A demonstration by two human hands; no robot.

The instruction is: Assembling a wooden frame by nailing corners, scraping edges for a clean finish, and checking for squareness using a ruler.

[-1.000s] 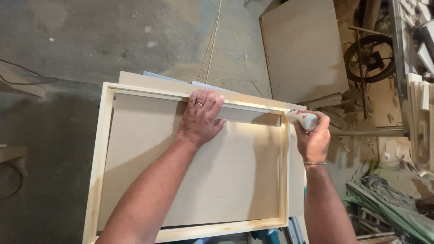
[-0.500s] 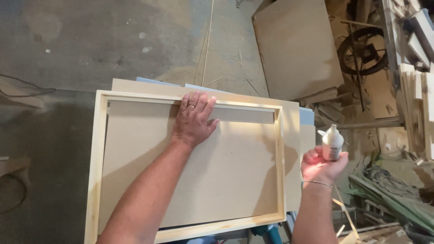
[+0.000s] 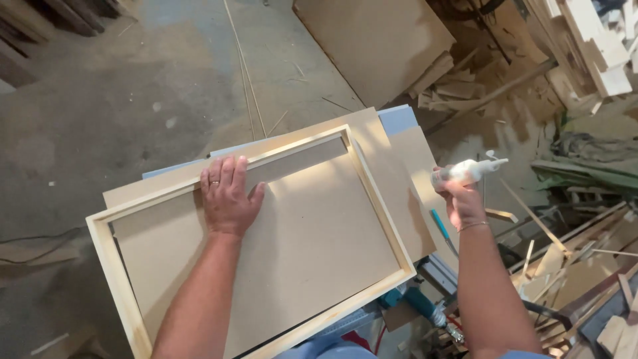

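Observation:
A pale wooden frame [image 3: 382, 219] with a brown fibreboard panel [image 3: 312, 246] set inside it lies on the bench before me. My left hand [image 3: 228, 196] rests flat on the panel against the frame's far rail, fingers spread, a ring on one finger. Off the frame's right side, my right hand [image 3: 462, 199] is raised and grips a white glue bottle [image 3: 467, 170] with its nozzle pointing right. A thin bracelet sits on that wrist.
More brown boards [image 3: 405, 166] and a blue sheet [image 3: 397, 119] lie under the frame. A large board [image 3: 372, 40] rests on the concrete floor [image 3: 133, 86] beyond. Wood offcuts [image 3: 585, 259] pile up at right. A teal power tool [image 3: 415, 302] sits below the bench edge.
My right hand has lifted the glue bottle away from the frame's far right corner and out to the right. The view has swung, so the frame now looks rotated. My left hand stays on the panel.

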